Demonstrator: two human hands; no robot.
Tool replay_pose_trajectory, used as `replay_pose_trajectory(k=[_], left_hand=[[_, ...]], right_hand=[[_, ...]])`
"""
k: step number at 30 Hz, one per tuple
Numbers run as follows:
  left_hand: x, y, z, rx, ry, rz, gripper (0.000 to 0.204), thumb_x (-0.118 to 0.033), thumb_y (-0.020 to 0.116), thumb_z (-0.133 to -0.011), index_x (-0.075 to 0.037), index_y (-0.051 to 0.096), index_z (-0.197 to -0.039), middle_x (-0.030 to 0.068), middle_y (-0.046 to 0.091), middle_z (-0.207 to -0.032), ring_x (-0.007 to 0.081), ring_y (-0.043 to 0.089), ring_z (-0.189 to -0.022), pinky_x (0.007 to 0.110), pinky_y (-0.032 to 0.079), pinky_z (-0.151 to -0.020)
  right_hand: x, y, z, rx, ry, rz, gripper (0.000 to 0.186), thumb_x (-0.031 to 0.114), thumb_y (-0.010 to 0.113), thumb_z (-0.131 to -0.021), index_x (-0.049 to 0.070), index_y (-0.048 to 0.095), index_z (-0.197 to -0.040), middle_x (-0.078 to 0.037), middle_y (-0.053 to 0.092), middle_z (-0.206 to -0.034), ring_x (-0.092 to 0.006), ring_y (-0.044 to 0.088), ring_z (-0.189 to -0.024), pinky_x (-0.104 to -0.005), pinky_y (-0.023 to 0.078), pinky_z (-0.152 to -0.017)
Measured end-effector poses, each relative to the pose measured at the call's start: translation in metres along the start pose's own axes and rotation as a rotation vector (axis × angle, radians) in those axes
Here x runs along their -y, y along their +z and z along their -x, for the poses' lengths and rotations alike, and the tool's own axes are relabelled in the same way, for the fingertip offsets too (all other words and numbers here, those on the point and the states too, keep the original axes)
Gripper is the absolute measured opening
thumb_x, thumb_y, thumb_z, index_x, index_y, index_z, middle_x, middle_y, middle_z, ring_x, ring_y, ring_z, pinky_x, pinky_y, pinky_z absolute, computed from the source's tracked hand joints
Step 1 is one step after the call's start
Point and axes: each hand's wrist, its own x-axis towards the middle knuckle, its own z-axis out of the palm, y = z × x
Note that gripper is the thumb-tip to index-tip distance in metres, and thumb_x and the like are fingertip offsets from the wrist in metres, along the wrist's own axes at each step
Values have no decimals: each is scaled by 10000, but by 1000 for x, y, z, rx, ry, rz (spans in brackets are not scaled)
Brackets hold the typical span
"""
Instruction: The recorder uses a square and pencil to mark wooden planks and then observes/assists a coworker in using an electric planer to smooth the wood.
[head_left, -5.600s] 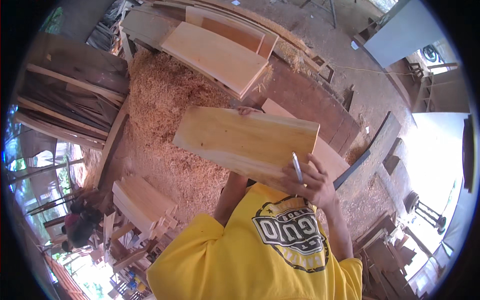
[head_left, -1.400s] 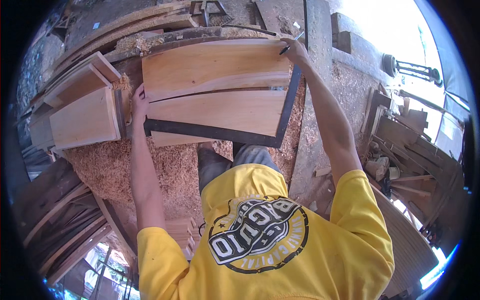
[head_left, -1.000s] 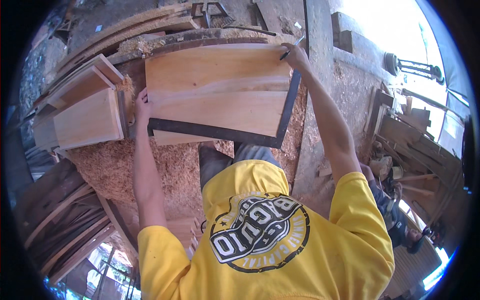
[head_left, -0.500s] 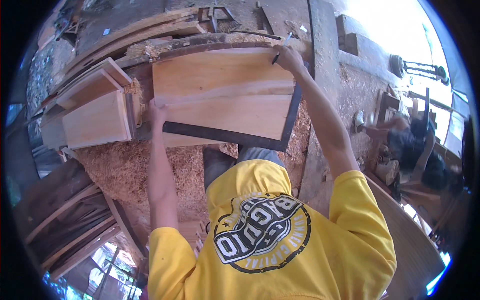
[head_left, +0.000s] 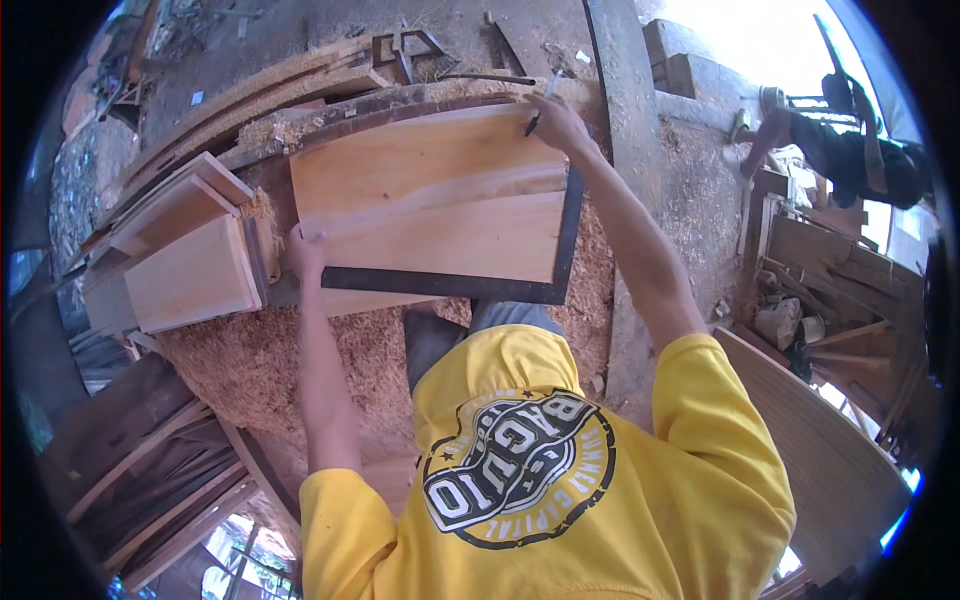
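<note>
A broad, pale wooden board (head_left: pixel 430 190) lies before me, with another panel's edge showing beneath its near side. Along the board's near and right edges runs a black L-shaped square (head_left: pixel 445 285). My left hand (head_left: pixel 307 252) is closed around the board's left edge, thumb on top, beside the left end of the square. At the far right corner, my right hand (head_left: pixel 560 125) pinches a slim pen (head_left: pixel 531 126), its dark end pointing down at the wood and its pale end sticking up past the fingers.
Several wooden panels (head_left: pixel 195 275) are stacked at left. Wood shavings (head_left: pixel 240 350) cover the ground around my legs. Beyond the board lie long planks (head_left: pixel 290 85) and a dark metal frame (head_left: pixel 410 50). Another person (head_left: pixel 850 150) is at far right, near scrap wood (head_left: pixel 840 270).
The view has turned slightly, shifting the board and stack within it. Both hands keep their places on the board and pen. The other person has moved farther away at right.
</note>
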Motion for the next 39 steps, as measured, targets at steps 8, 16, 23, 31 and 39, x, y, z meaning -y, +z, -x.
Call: replay_pose_trajectory(k=[8,16,23,31,39], left_hand=[[39,10,85,-371,-256,-143,674,-302,796,-792,1,521,-1328,229,573,-1283,371,534,-1223,460,409,-1046],[46,-20,52,-56,-550,966,473,-304,774,-855,11,623,-1174,123,665,-1097,219,629,-946,393,496,-840],[1,-46,58,-71,-455,733,287,-227,756,-884,-18,632,-1036,55,643,-955,183,609,-858,360,496,-733],[-56,-55,104,31,-392,1364,244,-224,728,-914,-46,603,-1025,45,603,-999,177,553,-888,339,477,-825],[-97,1,59,202,56,-70,574,-363,719,-867,-73,501,-1312,153,492,-1373,341,413,-1325,561,406,-1006]], right_hand=[[-93,26,103,-417,447,-383,520,360,704,-894,-16,614,-1243,-274,635,-1225,-393,593,-1191,-418,460,-984],[-61,21,118,102,822,-940,444,455,585,-977,47,692,-1115,-15,670,-853,-147,609,-695,-319,504,-636],[-52,-27,125,-39,714,-574,487,507,593,-956,31,687,-1002,-22,618,-739,-137,570,-652,-335,443,-571],[-45,-91,196,-479,816,-1108,524,611,591,-924,101,625,-809,11,559,-674,-97,501,-596,-273,368,-566],[-45,-75,282,-855,1155,-1132,481,597,663,-884,126,596,-808,19,509,-616,-114,464,-525,-299,372,-511]])
